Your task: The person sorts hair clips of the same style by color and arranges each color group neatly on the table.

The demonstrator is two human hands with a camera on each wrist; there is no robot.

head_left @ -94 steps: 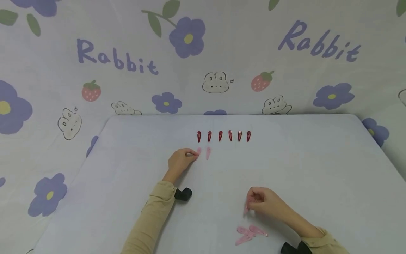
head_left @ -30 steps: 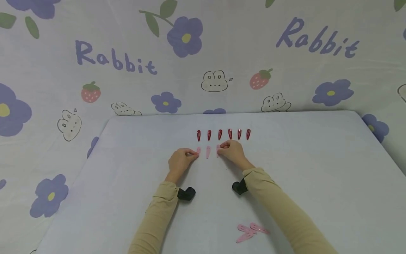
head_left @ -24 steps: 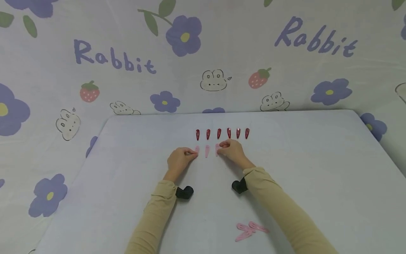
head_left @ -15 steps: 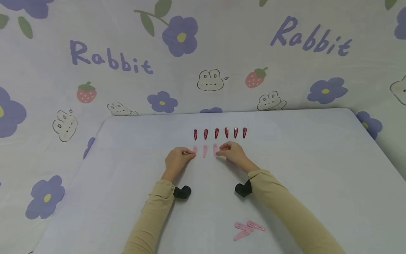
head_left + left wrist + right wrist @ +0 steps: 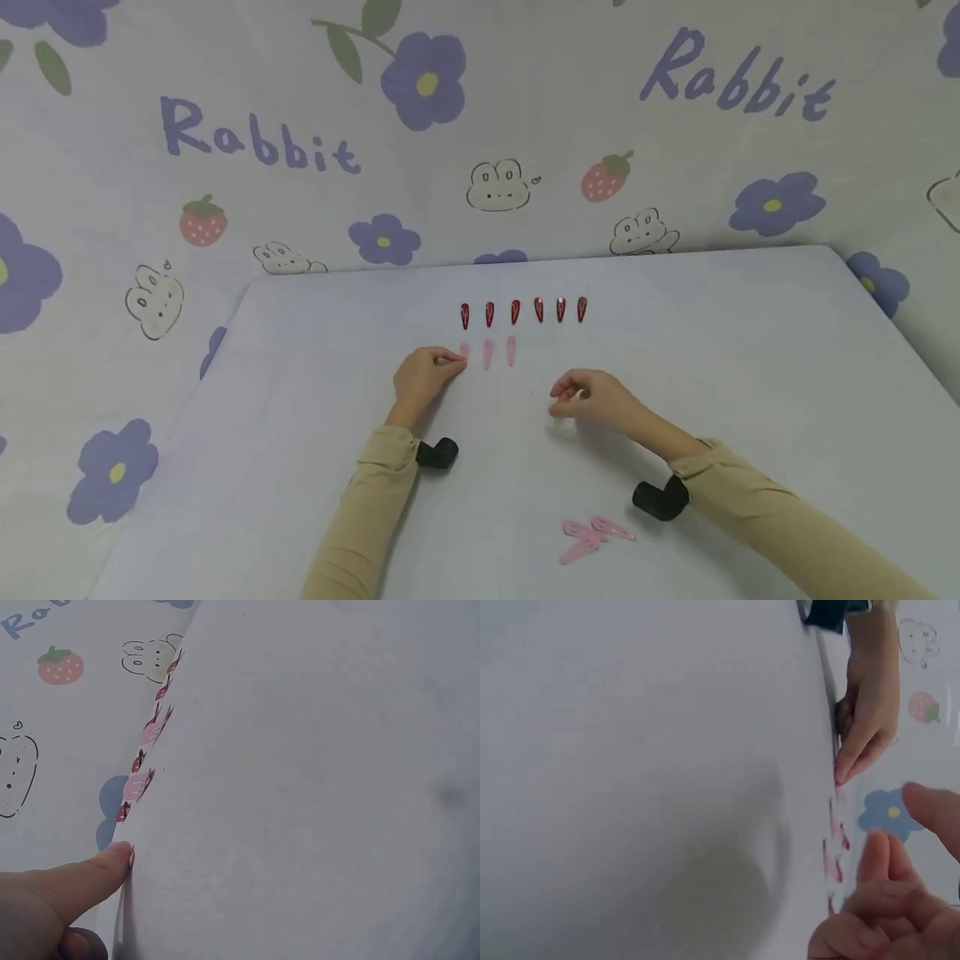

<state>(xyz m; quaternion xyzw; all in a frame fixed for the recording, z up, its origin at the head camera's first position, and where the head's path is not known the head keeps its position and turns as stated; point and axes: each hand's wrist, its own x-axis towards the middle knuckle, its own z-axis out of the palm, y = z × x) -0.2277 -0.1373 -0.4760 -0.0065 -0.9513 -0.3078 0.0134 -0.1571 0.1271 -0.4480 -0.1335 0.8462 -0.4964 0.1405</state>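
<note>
On the white table, my left hand (image 5: 422,382) pinches the lower end of the leftmost pink hair clip (image 5: 464,348) between thumb and index finger. Beside it lie a second pink hair clip (image 5: 488,353) and a third pink hair clip (image 5: 512,350), apart and upright in a row. Just behind them runs a row of several red hair clips (image 5: 515,312). My right hand (image 5: 606,405) hovers above the table to the right of the rows. Its fingers are loosely bent, with a gap between thumb and fingertips and nothing held, as the right wrist view also shows.
A small pile of 3 pink hair clips (image 5: 580,549) overlaps near the front of the table (image 5: 315,333). A printed cloth (image 5: 555,100) with flowers and rabbits hangs behind the table. Black wrist cameras sit on both sleeves.
My right hand brought a pink hair clip from the front pile to the row, let go of it at the third place, and drew back toward the right front. My left hand stayed at the leftmost clip.
</note>
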